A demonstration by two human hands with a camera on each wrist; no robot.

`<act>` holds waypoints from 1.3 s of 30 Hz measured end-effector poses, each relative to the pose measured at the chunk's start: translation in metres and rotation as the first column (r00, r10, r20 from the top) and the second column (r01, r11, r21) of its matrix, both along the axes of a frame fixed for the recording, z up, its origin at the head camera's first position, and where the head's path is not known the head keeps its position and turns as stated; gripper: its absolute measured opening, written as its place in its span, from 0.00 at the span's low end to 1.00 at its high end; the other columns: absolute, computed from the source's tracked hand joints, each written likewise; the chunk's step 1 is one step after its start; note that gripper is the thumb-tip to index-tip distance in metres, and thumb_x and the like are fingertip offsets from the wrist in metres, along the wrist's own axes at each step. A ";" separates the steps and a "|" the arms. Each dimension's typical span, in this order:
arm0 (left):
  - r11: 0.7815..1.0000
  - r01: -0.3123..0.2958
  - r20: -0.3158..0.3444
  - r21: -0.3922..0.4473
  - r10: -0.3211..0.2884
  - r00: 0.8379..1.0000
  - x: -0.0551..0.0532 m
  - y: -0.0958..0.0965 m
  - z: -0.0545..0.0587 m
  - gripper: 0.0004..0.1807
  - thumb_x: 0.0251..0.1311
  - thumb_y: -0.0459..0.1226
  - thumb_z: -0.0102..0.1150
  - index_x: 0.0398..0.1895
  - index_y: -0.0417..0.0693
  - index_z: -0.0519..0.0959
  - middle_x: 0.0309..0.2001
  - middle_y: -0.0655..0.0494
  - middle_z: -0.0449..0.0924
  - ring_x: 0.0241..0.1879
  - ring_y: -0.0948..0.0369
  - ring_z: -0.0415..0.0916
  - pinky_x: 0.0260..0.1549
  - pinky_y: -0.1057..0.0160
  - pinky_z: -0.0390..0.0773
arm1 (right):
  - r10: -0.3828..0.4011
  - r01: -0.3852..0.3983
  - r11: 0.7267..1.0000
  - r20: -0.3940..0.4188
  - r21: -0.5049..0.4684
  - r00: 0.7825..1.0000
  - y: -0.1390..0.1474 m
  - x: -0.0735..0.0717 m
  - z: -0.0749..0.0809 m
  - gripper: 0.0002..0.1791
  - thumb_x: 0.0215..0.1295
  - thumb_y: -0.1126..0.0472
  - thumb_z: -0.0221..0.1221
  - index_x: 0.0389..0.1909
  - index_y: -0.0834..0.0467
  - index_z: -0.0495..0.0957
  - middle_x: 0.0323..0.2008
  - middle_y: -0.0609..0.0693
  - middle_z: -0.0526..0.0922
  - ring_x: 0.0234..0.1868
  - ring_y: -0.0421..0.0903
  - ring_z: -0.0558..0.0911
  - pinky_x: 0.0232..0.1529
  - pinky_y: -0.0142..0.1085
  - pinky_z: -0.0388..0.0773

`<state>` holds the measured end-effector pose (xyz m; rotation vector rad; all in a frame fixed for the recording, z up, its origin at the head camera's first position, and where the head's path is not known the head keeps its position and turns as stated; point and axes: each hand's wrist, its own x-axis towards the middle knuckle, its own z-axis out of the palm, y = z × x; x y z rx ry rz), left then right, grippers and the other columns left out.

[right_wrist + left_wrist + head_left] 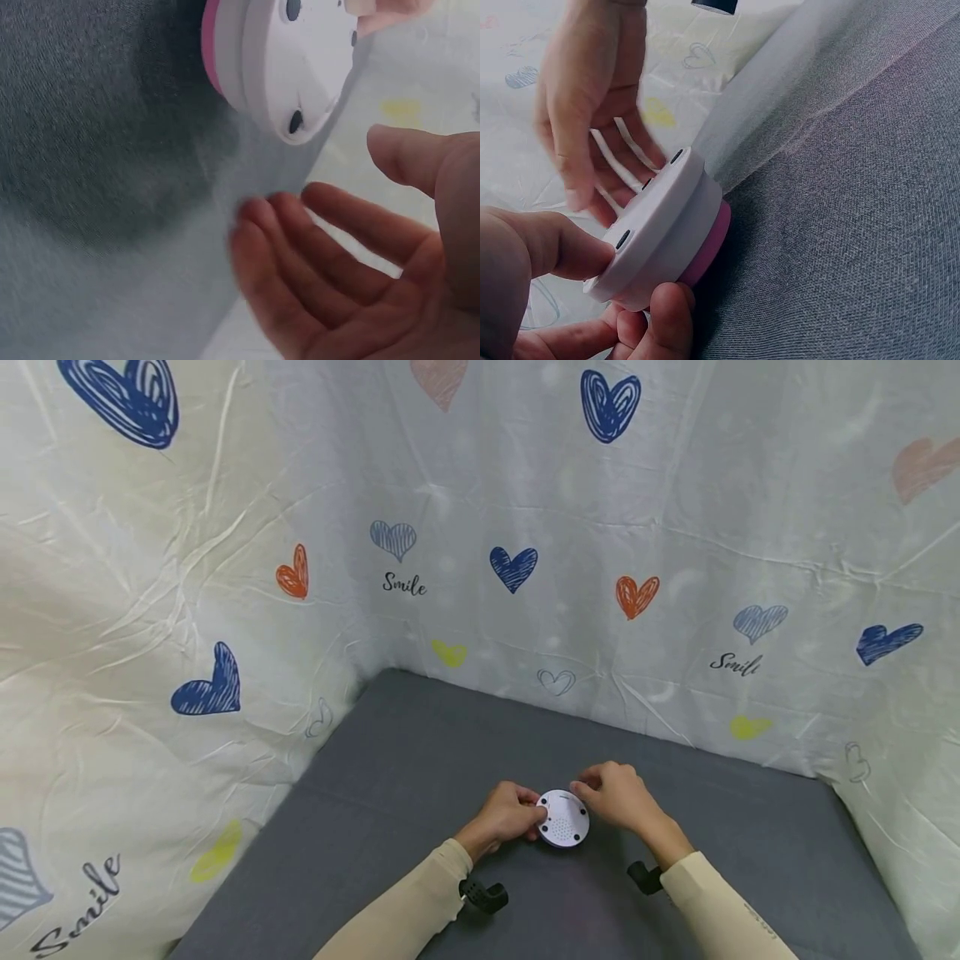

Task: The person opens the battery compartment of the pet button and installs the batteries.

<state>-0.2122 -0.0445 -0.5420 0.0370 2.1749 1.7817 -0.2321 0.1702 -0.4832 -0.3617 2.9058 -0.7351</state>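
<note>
A round white device [564, 820] with small dark feet and a patch of tiny holes faces up in the head view. My left hand [507, 814] pinches its left edge, thumb on the footed face and fingers beneath. From the side, in the left wrist view, the device [656, 232] shows a stepped white body and a pink band on its far side. My right hand [618, 797] hovers just past the device's right edge. In the right wrist view that hand [352, 262] has loosely bent fingers, apart from the device [296, 67] and holding nothing.
A dark grey cloth surface [450, 735] lies under both hands. White curtains [480, 485] printed with hearts and "Smile" rise behind it and at its sides. Each wrist wears a black camera mount, such as the left mount [486, 896].
</note>
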 end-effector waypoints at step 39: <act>1.000 -0.002 0.013 -0.015 0.003 1.000 0.000 0.000 0.002 0.14 0.62 0.28 0.67 0.50 0.32 0.87 0.32 0.51 0.85 0.21 0.63 0.79 0.22 0.69 0.82 | -0.065 0.078 0.993 0.136 -0.093 0.989 -0.005 0.003 -0.012 0.11 0.76 0.55 0.67 0.39 0.56 0.93 0.21 0.46 0.85 0.18 0.42 0.81 0.21 0.34 0.77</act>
